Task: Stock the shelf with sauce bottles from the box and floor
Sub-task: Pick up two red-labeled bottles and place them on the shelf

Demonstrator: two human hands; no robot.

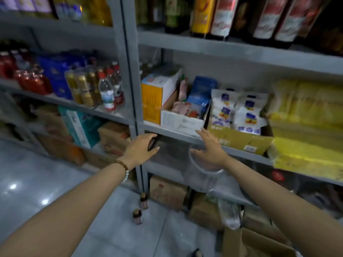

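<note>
My left hand [142,147] reaches into the grey shelf [178,135] just under its middle board and is closed around a dark object [154,142]; blur hides what it is. My right hand [209,148] hovers with fingers spread above a clear plastic jar [202,179] on the lower level, holding nothing. Two small sauce bottles with dark caps stand on the floor by the shelf post, one nearer the post [143,201] and one closer to me [137,217]. A third bottle top [197,254] shows at the bottom edge. An open cardboard box [259,243] sits at lower right.
The middle board carries an orange carton [151,101], a white tray of packets [182,119], a box of white bags [239,138] and yellow packs [306,112]. Brown cartons [168,193] fill the bottom level. Tall bottles line the top shelf. Glossy tiled floor [55,191] lies left.
</note>
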